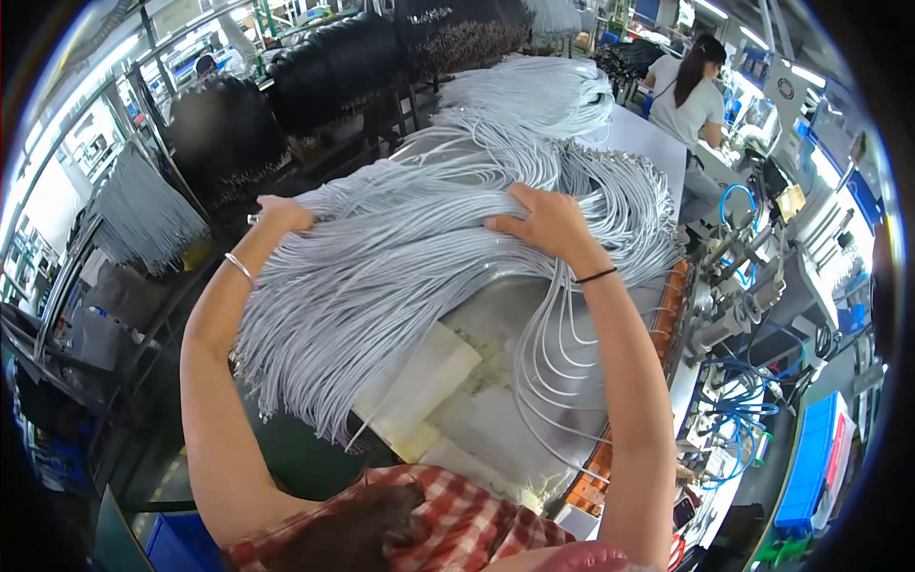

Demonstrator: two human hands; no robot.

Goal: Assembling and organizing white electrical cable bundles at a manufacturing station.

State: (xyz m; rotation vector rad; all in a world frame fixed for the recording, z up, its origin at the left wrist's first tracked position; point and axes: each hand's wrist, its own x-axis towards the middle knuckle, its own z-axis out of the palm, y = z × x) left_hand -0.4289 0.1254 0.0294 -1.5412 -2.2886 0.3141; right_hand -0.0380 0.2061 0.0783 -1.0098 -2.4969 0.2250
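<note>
I have both hands on a thick bundle of grey cables (pixel 400 248), which runs between them and fans out toward me, below and just right of my left hand. My left hand (pixel 288 214) is at the bundle's far left edge; its fingers are partly hidden, so I cannot tell how firmly they close. My right hand (pixel 551 221) lies over the top of the bundle at its other end, thumb apart from the fingers and strands passing beneath; I cannot tell whether the fingertips meet underneath.

The step in hand looks to me like gathering and straightening this bundle across the metal table (pixel 486 386). Nearer me than my right hand, a few loose cables (pixel 534 377) hang away from the bundle in loops, some reaching toward the orange strip (pixel 591 477) beyond my right forearm. Just right of my right hand is a coiled pile of cables (pixel 643 195), and farther off, ahead of both hands, another grey heap (pixel 524 91).

As I judge it, the next move calls for both hands to work together, supporting the weight evenly and keeping the strands parallel. The loops near my right forearm could snag, and the free ends below my left hand could tangle if pulled unevenly.
</note>
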